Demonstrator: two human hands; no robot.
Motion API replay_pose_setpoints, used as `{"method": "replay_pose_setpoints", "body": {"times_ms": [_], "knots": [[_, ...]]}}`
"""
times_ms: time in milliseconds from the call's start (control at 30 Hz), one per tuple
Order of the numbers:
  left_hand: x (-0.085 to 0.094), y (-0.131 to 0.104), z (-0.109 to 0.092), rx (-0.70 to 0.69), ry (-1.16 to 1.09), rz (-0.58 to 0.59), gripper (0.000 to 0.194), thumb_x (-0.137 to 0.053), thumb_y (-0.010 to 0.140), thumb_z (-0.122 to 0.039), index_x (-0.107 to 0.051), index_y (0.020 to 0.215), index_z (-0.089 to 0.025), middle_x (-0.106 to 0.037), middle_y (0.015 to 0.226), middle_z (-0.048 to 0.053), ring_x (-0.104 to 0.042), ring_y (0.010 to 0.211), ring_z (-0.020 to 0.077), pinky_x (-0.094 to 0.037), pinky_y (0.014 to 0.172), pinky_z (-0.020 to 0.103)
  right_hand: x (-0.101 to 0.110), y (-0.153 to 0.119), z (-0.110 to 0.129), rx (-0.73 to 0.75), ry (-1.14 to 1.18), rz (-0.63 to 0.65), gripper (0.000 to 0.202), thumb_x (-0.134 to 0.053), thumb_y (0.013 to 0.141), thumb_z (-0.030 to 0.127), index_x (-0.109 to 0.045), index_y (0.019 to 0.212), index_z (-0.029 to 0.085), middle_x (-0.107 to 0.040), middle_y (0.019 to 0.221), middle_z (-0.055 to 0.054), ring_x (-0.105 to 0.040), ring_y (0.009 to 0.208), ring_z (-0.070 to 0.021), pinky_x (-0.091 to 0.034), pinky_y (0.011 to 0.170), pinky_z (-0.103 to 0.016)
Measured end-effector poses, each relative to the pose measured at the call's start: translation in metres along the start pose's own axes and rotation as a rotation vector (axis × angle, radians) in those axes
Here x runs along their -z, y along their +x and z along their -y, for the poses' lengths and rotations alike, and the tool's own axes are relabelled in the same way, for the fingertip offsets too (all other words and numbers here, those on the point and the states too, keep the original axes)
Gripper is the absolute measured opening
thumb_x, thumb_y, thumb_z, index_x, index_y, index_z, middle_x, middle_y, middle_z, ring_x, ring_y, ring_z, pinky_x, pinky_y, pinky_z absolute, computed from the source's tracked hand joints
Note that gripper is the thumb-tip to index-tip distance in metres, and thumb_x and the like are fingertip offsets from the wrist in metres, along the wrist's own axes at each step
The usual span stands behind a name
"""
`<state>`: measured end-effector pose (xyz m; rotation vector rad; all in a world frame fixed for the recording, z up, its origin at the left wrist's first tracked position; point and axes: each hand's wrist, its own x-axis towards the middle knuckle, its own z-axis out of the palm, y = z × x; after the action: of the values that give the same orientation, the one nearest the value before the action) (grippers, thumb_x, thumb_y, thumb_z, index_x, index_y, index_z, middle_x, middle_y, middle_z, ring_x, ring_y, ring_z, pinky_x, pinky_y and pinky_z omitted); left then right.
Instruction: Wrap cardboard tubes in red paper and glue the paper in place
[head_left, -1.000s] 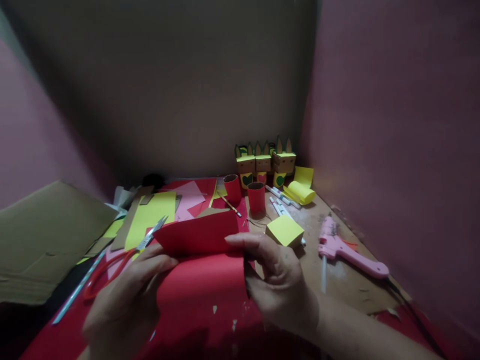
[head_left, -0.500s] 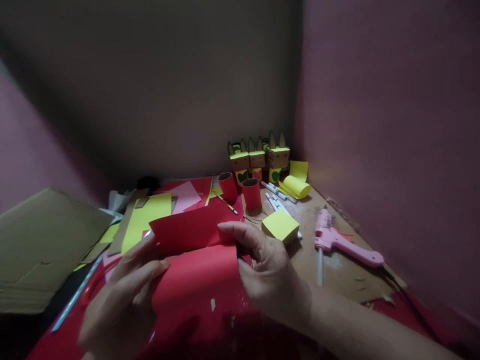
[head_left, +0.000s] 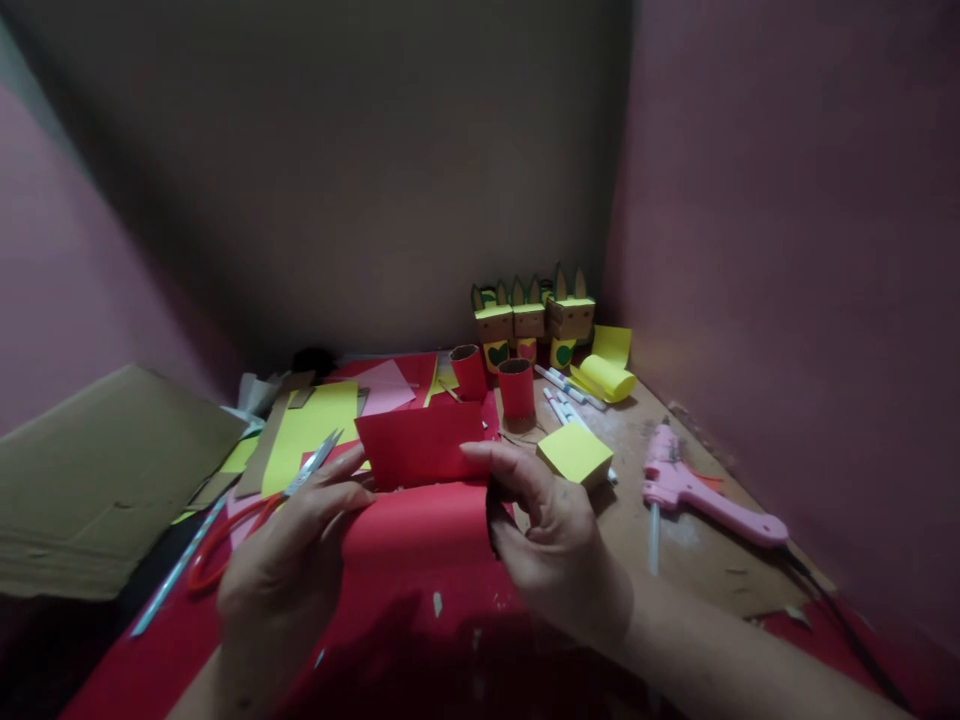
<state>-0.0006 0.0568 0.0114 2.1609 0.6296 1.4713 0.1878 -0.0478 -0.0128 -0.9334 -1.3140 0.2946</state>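
Observation:
Between my hands is a sheet of red paper [head_left: 416, 525], curved into a roll with a flat flap standing up along its far side. My left hand [head_left: 292, 545] grips its left end, thumb along the top. At the right end my right hand [head_left: 555, 535] pinches the paper, thumb on the flap and other fingers at the roll's dark opening. Whether a tube lies inside is hidden. Behind my left hand lie scissors [head_left: 259, 510] with red handles, partly covered. Beyond the paper stand two red-covered cardboard tubes [head_left: 517, 392].
A yellow-topped cardboard box [head_left: 576, 455] and several markers [head_left: 559, 405] lie right of centre. Further right is a pink glue gun [head_left: 697, 495] with its cord. Cardboard figures [head_left: 532, 320] stand at the back beside rolled yellow paper [head_left: 606, 380]. A cardboard sheet [head_left: 112, 480] leans at left.
The view has shifted slightly, so things sit further right. My left hand and the paper's left end have come closer to my right hand, and the scissors show more fully.

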Motion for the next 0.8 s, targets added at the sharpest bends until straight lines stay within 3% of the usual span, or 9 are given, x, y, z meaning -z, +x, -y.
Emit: {"method": "replay_pose_setpoints", "body": {"times_ms": [133,400,633,800], "knots": [[0.0,-0.001,0.009,-0.059,-0.045,0.008,0.011,-0.07,0.085,-0.023,-0.077,0.088,-0.031,-0.079,0.107,0.0,-0.075,0.095,0.021,-0.062,0.079,0.026,0.002,0.003,0.004,0.032,-0.065,0.02,0.057,-0.051,0.079,-0.003,-0.06,0.128,0.024,-0.073,0.118,-0.003,-0.071,0.106,-0.0165,-0.059,0.095,-0.028],[-0.001,0.008,-0.003,0.069,-0.079,0.07,0.015,-0.074,0.076,-0.016,-0.075,0.084,-0.029,-0.076,0.089,-0.004,-0.07,0.079,0.0156,-0.057,0.07,0.021,0.003,0.005,0.005,0.074,-0.077,0.05,0.05,-0.051,0.081,0.0,-0.061,0.125,0.022,-0.075,0.114,-0.005,-0.073,0.102,-0.017,-0.061,0.093,-0.03],[-0.003,0.006,-0.003,0.103,-0.017,0.038,0.01,-0.071,0.075,-0.017,-0.072,0.077,-0.027,-0.07,0.075,-0.004,-0.064,0.068,0.0142,-0.051,0.061,0.021,-0.002,0.003,-0.003,-0.019,0.077,0.015,0.045,-0.055,0.081,0.004,-0.063,0.12,0.025,-0.074,0.109,-0.003,-0.072,0.099,-0.0159,-0.06,0.091,-0.03],[-0.002,0.003,-0.003,0.171,-0.007,0.093,0.007,-0.069,0.076,-0.018,-0.07,0.078,-0.025,-0.07,0.078,-0.002,-0.063,0.071,0.0153,-0.051,0.063,0.023,-0.01,0.002,-0.008,-0.127,0.225,-0.053,0.029,-0.056,0.082,0.008,-0.059,0.105,0.026,-0.072,0.094,0.002,-0.073,0.088,-0.0134,-0.062,0.082,-0.027]]}}
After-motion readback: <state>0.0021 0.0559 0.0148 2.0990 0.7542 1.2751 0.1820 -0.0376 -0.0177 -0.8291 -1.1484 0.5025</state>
